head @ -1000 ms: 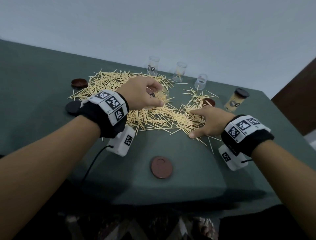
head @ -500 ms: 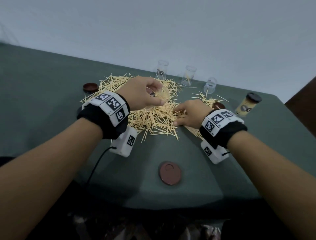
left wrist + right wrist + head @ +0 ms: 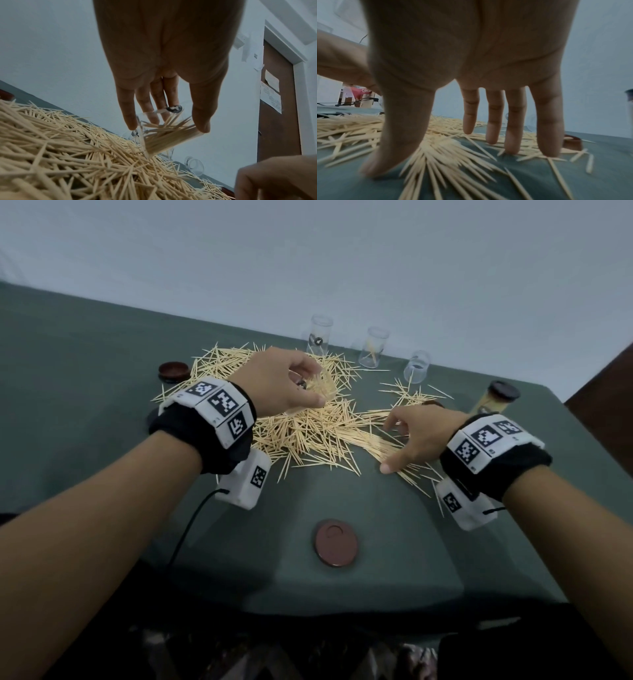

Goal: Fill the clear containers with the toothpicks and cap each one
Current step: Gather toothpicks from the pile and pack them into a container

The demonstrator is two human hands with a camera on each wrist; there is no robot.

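A big heap of toothpicks [image 3: 308, 433] lies on the green table [image 3: 85, 378]. My left hand [image 3: 298, 388] hovers over the heap's far side and grips a clear container [image 3: 164, 136], tilted and partly filled with toothpicks, between thumb and fingers. My right hand [image 3: 390, 445] is open and spread, its thumb and fingertips [image 3: 510, 148] pressing on loose toothpicks [image 3: 447, 152] at the heap's right edge. Three clear containers stand at the back: one [image 3: 320, 335], a second [image 3: 373, 347] holding a few toothpicks, and a short one [image 3: 416, 371].
A filled, capped container [image 3: 493, 402] stands at the far right. One brown cap [image 3: 336, 542] lies near the front edge. Another cap [image 3: 173, 370] sits left of the heap, and a third [image 3: 571, 143] just beyond my right fingers. A black cable [image 3: 191, 522] hangs from my left wrist.
My right hand went into the middle of the heap with fingers curled, then drew back to the right and spread flat on the toothpicks. The left hand kept holding the container.
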